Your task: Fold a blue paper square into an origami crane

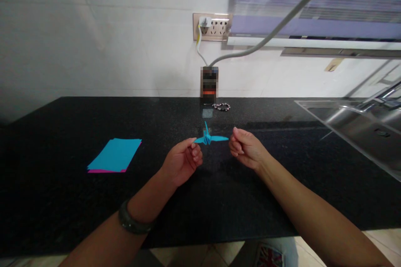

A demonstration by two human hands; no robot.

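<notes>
A blue folded paper crane [207,138] is held up over the black countertop with its wings spread sideways. My left hand [184,159] pinches the left wing tip between thumb and forefinger, the other fingers curled. At the right wing tip, my right hand [246,148] is closed in a pinch; its fingers partly hide the contact. One slim point of the crane rises from its middle. To the left lies a stack of paper sheets [115,155], blue on top with pink edges showing below.
Against the wall stands a blurred dark box [209,84] with a beaded bracelet [222,107] beside it. A wall socket [213,27] holds a plug and cable. The steel sink [354,117] is on the right. The black countertop [62,204] has its front edge close to me.
</notes>
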